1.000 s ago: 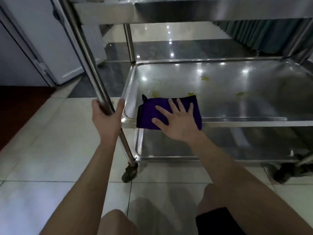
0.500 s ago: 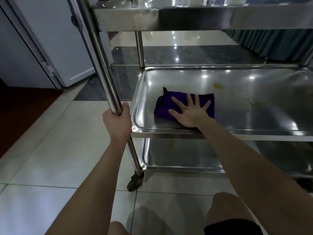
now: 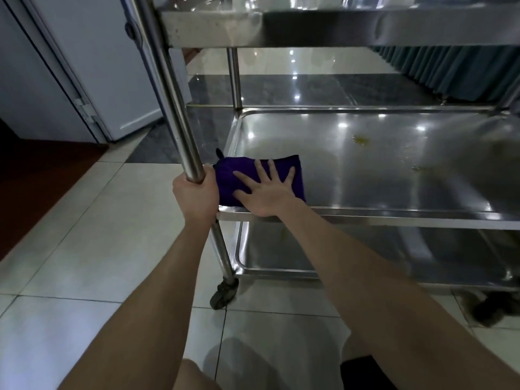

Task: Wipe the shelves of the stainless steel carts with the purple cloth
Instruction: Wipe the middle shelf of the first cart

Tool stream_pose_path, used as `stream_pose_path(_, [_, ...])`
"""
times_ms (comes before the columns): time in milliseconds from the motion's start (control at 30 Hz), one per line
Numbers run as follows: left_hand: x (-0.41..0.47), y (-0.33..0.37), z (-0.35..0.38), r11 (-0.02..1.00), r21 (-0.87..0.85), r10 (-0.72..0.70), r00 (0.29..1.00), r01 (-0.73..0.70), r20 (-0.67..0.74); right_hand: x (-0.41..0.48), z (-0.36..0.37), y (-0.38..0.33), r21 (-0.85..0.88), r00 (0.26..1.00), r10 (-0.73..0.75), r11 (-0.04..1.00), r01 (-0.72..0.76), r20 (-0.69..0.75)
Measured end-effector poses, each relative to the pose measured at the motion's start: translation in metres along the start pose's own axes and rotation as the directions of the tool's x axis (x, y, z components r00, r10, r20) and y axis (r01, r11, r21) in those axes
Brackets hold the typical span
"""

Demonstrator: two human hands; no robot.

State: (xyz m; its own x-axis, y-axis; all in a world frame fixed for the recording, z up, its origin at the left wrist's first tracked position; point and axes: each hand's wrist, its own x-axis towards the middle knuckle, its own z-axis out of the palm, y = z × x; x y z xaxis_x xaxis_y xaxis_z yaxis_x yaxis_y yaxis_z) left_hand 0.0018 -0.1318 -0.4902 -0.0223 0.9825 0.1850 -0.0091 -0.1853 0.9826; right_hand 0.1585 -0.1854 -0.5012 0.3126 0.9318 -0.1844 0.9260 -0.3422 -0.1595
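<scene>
My left hand (image 3: 194, 194) was wrapped tight around the near corner post (image 3: 168, 94) of the stainless steel cart (image 3: 365, 218), fingers curled round the tube and thumb up against it. Right beside it, my right hand (image 3: 267, 192) lay flat with its fingers spread and straight, palm pressing down on the purple cloth (image 3: 225, 181).

The cloth was folded into a thick pad under that palm. It sat in the near left corner of the middle shelf (image 3: 365, 178), its left edge riding up on the shelf rim next to my left knuckles, with a small dark tab poking up at the far left corner.

Beyond my right fingertips and off to their right there was a yellowish smear (image 3: 360, 140) on the steel. Further right again lay a scatter of small specks (image 3: 416, 168), both well apart from the cloth.

Above both hands ran the front edge of the top shelf (image 3: 337, 26). Below my right wrist was the bottom shelf (image 3: 281, 254), and below my left hand the post ended in a black caster (image 3: 223, 295) on the pale tiled floor (image 3: 112, 220).

A white door (image 3: 98, 66) stood away to the left of my left hand. A teal pleated curtain (image 3: 450, 71) hung far off past the right one.
</scene>
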Motion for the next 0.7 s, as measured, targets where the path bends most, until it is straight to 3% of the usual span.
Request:
stream_pose_path(200, [0.001, 0.009, -0.007, 0.997, 0.076, -0.008, 0.999, 0.005, 0.037, -0.047, -0.008, 0.084, 0.069, 0.999, 0.043, 0.997, -0.045, 0.022])
stream_pose_path(467, [0.002, 0.007, -0.002, 0.998, 0.027, -0.051, 0.998, 0.05, 0.022, -0.105, -0.029, 0.274, 0.095, 0.934, 0.358, 0.929, -0.357, 0.008])
stream_pose_path(700, [0.011, -0.004, -0.007, 0.999, 0.029, -0.046, 0.999, 0.045, 0.01, -0.059, -0.038, 0.267, 0.081, 0.918, 0.396, 0.916, -0.394, -0.018])
